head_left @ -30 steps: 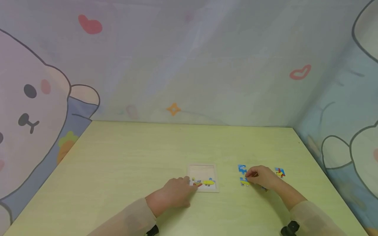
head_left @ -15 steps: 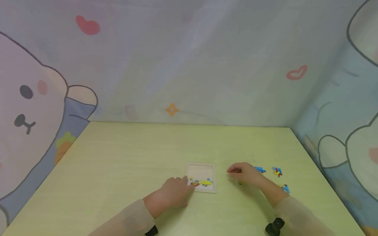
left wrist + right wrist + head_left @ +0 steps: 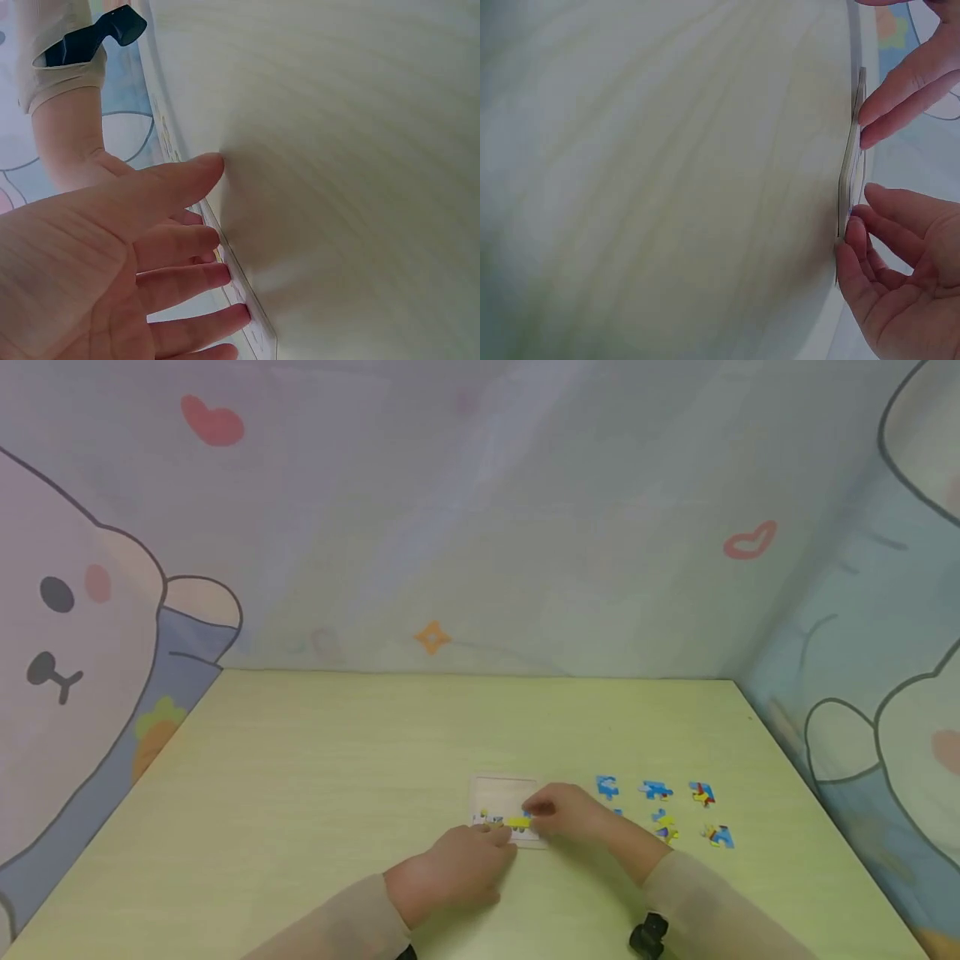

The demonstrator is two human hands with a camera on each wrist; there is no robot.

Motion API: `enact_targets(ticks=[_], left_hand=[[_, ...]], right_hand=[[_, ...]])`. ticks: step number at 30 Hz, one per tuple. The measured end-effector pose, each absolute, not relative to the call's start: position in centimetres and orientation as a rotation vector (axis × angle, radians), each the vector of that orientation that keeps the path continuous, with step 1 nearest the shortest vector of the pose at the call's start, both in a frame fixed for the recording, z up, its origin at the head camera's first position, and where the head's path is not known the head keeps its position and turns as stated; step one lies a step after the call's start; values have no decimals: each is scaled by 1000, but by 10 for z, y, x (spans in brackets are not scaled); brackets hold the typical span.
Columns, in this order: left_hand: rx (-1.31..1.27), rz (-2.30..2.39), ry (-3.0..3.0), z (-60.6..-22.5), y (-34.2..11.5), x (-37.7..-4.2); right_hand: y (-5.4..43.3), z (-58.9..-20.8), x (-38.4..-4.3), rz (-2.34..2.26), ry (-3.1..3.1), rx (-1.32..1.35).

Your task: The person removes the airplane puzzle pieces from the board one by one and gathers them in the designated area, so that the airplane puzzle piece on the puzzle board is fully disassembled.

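Note:
A small square puzzle tray (image 3: 504, 778) with a pale wooden rim lies on the table, its front part filled with colourful jigsaw pieces (image 3: 517, 822). My left hand (image 3: 467, 862) rests on the tray's front edge, fingers extended; in the left wrist view its fingertips (image 3: 238, 315) touch the rim. My right hand (image 3: 573, 814) is at the tray's right side, fingers curled around a jigsaw piece mostly hidden by them. In the right wrist view, the right hand (image 3: 900, 259) has its fingers against the tray's edge, with only a bluish speck of the piece showing.
Several loose jigsaw pieces lie right of the tray, among them a blue one (image 3: 607, 787), a red-and-blue one (image 3: 702, 793) and a yellow-and-blue one (image 3: 718, 836). The right forearm partly covers others. A cartoon-printed curtain (image 3: 480, 527) borders the pale table (image 3: 337, 760).
My right hand has moved left from the loose pieces to the tray, carrying a piece. My left hand has shifted slightly right along the tray's front.

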State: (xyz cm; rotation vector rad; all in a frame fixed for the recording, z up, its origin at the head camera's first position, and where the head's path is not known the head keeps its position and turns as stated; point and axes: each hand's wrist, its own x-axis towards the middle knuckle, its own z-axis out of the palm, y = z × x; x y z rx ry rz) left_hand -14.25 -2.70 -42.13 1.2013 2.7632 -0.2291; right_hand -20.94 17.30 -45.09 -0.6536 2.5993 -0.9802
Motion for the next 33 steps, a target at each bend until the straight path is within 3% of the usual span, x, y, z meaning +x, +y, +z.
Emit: enact_targets(ticks=[14,33], left_hand=[[1105,-314,2757,-420,-18,-139],[1147,-295,2797,-423,-17,-140]], right_hand=[[168,-445,-208,-906,2675,-734],[166,-445,-208,-919,2656,-631]])
